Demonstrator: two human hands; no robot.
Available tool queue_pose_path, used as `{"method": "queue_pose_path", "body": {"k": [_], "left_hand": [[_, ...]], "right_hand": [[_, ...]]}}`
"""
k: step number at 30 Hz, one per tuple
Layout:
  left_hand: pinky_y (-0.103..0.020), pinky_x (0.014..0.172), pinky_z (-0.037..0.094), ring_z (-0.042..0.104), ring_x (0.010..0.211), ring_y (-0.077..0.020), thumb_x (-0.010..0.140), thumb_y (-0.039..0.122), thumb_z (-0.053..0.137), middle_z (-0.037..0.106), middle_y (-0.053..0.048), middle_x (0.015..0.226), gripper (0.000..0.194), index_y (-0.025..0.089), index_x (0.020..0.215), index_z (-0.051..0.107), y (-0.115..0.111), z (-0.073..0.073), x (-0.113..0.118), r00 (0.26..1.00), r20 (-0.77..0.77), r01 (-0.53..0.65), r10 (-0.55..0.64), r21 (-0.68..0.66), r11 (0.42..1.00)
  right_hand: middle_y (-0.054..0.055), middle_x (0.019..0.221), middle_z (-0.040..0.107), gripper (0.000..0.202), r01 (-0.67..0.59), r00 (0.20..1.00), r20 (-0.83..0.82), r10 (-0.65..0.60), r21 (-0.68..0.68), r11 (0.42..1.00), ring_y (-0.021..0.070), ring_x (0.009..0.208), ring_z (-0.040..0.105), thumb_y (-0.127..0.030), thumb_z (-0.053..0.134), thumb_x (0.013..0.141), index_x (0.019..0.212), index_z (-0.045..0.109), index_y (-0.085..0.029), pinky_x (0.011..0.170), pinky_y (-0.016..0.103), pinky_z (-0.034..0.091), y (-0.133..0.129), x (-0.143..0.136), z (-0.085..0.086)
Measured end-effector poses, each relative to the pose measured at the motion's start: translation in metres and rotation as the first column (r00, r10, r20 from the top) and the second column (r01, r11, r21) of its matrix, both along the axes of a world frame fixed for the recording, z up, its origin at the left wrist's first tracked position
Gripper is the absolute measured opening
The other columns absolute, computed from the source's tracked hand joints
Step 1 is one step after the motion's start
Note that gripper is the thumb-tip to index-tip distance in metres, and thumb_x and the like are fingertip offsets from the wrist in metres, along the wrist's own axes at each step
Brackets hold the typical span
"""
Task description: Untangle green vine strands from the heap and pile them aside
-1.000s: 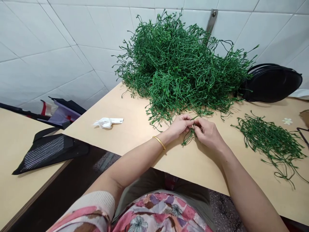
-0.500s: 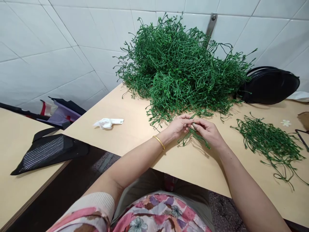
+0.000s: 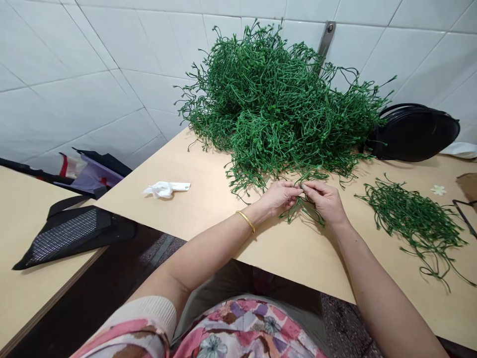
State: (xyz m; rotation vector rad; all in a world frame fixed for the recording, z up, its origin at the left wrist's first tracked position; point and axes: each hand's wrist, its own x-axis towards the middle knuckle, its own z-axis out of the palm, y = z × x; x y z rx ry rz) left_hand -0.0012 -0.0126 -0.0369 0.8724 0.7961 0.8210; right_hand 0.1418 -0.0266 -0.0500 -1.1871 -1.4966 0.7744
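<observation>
No text, label, brand, number or sign is showing legibly anywhere in the view.

Fingers (image 3: pixel 297 191) partly hide the held stems (image 3: pixel 315 215); a brown item (image 3: pixel 468 186) is cropped.
</observation>
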Motion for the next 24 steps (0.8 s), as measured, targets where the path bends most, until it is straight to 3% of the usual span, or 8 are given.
{"method": "queue_pose_path", "body": {"k": [6,12,14,17,19,24], "left_hand": [[-0.018,0.037,0.018,0.032,0.034,-0.0019,0.069,0.010,0.061,0.037,0.007,0.043,0.017,0.014,0.059,0.048,-0.002,-0.004,0.002,0.997,-0.034,-0.061,0.064,0.079,0.995],[-0.021,0.039,0.013,0.025,0.035,-0.0018,0.067,0.012,0.060,0.032,0.008,0.040,0.019,0.015,0.055,0.045,-0.003,-0.006,0.000,0.983,-0.175,-0.010,0.054,0.243,0.970],[-0.021,0.040,0.014,0.026,0.036,-0.0022,0.067,0.012,0.057,0.033,0.007,0.041,0.017,0.015,0.055,0.046,-0.003,-0.006,0.000,0.978,-0.197,-0.016,0.073,0.276,0.961],[-0.021,0.041,0.016,0.028,0.037,-0.0031,0.067,0.013,0.054,0.034,0.007,0.041,0.013,0.016,0.056,0.047,-0.002,-0.006,-0.002,0.969,-0.236,0.002,0.072,0.302,0.953],[-0.021,0.041,0.016,0.028,0.037,-0.0036,0.067,0.014,0.053,0.033,0.007,0.041,0.012,0.016,0.056,0.047,-0.001,-0.007,-0.002,0.954,-0.291,0.033,0.072,0.339,0.940],[-0.021,0.043,0.017,0.028,0.043,-0.0037,0.063,0.013,0.052,0.032,0.006,0.045,0.016,0.015,0.050,0.042,0.000,-0.008,-0.004,0.917,-0.393,0.130,0.073,0.465,0.875]], "right_hand": [[-0.001,0.066,0.059,0.021,-0.068,0.985,-0.170,0.035,-0.191,0.979,0.0119,0.059,0.049,-0.040,0.068,0.067,0.073,0.066,-0.020,0.054,0.026,0.040,-0.004,-0.004,0.004],[-0.001,0.062,0.054,0.026,-0.119,0.973,-0.226,0.053,-0.289,0.950,0.0110,0.055,0.048,-0.044,0.067,0.068,0.070,0.059,-0.019,0.050,0.025,0.040,-0.005,0.002,0.005],[0.000,0.066,0.057,0.025,-0.128,0.986,-0.139,0.095,-0.255,0.958,0.0123,0.059,0.050,-0.044,0.063,0.071,0.075,0.061,-0.019,0.053,0.026,0.042,-0.005,0.005,0.006],[0.004,0.083,0.064,0.019,-0.121,0.983,0.125,0.133,-0.106,0.987,0.0174,0.077,0.057,-0.035,0.058,0.077,0.085,0.064,-0.019,0.069,0.031,0.046,-0.007,0.007,0.009],[0.006,0.086,0.064,0.016,-0.117,0.943,0.315,0.106,0.014,0.993,0.0193,0.083,0.058,-0.029,0.054,0.080,0.086,0.065,-0.019,0.075,0.033,0.045,-0.009,0.006,0.012],[0.006,0.073,0.059,0.016,-0.185,0.779,0.626,0.028,0.186,0.965,0.0190,0.071,0.053,-0.018,0.046,0.078,0.076,0.062,-0.018,0.070,0.034,0.040,-0.013,0.004,0.018]]}}
